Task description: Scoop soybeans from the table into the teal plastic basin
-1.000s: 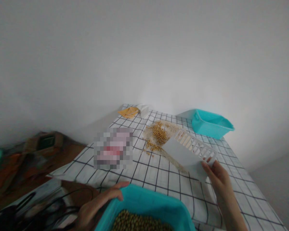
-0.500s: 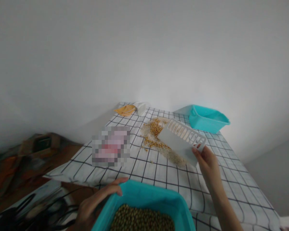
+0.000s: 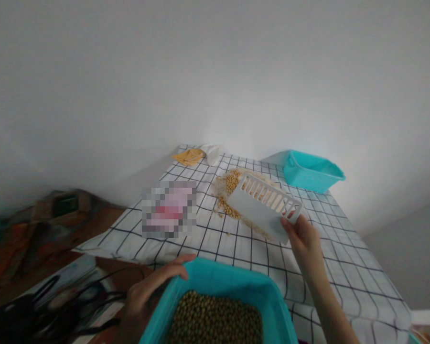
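My right hand (image 3: 303, 236) pinches the near right corner of a pale grey plastic plate with a row of slots (image 3: 260, 208). The plate is tilted over a spread of yellow soybeans (image 3: 232, 181) and pale small grains (image 3: 254, 227) on the table, partly hiding them. At the bottom of the view is a teal plastic bin (image 3: 229, 273) holding many greenish-brown beans (image 3: 215, 317). My left hand (image 3: 154, 286) is closed over the bin's left rim, fingers hooked at its far left corner.
A white cloth with black grid lines (image 3: 208, 239) covers the table. A second teal bin (image 3: 308, 179) stands at the far right. An orange cloth-like item (image 3: 188, 156) and a white item (image 3: 211, 154) lie at the far left. A blurred-out pinkish object (image 3: 170, 208) lies nearer. Dark cables (image 3: 68, 306) are lower left.
The slotted plate in my right hand has shifted a little left over the soybeans and grains, covering more of them. My left hand keeps its hold on the bin; the view has tipped slightly down.
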### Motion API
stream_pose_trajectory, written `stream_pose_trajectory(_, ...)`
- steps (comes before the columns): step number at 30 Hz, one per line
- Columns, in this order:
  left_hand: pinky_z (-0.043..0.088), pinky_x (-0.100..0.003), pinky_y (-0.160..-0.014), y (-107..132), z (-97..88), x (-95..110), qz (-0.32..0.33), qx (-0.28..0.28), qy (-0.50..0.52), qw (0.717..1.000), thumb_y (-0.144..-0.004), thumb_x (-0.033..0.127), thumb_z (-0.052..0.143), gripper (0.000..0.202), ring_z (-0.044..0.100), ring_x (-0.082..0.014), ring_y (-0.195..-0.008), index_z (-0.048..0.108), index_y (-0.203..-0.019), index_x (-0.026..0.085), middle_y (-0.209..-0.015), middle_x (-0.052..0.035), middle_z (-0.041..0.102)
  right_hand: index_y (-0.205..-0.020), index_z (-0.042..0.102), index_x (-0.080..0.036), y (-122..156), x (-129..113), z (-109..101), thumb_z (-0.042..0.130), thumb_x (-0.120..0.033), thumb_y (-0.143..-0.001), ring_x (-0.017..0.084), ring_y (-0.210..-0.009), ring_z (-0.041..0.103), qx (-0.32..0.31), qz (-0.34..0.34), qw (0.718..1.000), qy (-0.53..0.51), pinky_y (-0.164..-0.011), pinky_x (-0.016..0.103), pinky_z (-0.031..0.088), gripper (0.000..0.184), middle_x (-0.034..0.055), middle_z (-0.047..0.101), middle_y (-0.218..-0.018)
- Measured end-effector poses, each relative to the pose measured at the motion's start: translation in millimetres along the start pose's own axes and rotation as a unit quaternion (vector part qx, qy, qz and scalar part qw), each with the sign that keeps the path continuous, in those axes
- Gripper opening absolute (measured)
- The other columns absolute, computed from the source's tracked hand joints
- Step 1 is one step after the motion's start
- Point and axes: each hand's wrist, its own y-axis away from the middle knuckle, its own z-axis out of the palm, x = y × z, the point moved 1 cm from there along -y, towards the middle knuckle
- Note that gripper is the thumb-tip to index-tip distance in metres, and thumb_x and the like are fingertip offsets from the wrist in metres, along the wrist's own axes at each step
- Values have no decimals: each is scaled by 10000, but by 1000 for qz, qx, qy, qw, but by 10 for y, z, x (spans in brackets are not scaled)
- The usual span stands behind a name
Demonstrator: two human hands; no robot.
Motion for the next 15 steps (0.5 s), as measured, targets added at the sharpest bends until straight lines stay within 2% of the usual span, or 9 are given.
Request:
stream_pose_trajectory(5,538,-289,-918,4,18,-6,-5,5,1,1000,-833,317,571,196,704,-258,-1113,760,-866,280,-1207,-35,770,-967,707,-194,-48,-12,2,617,-479,-888,294,-802,698,-11,-7,999,32,-685,368,525,309,81,764,-832)
stream_pose_trajectory(10,542,-290,-923,8,-8,-44,-1,-6,-21,1000,-847,368,569,225,706,-265,-1118,759,-877,253,-1198,-76,769,-1022,728,-236,-23,-9,-2,662,-455,-880,325,-1017,697,-51,4,997,-49,-846,423,547,269,82,782,-972)
stream_pose_trajectory(14,556,-336,-904,21,-41,-57,27,-35,-60,997,-951,564,432,433,682,-281,-1144,724,-955,245,-1250,-99,732,-1078,704,-221,-5,1,-21,666,-425,-897,324,-1085,685,-52,18,994,-99,-943,449,511,275,99,764,-1131)
stream_pose_trajectory(15,561,-354,-901,25,-43,-49,29,-39,-75,996,-963,571,435,433,680,-278,-1133,716,-994,243,-1257,-102,718,-1085,701,-221,-6,9,-25,667,-420,-900,321,-1086,686,-52,22,993,-106,-954,451,503,274,99,760,-1148)
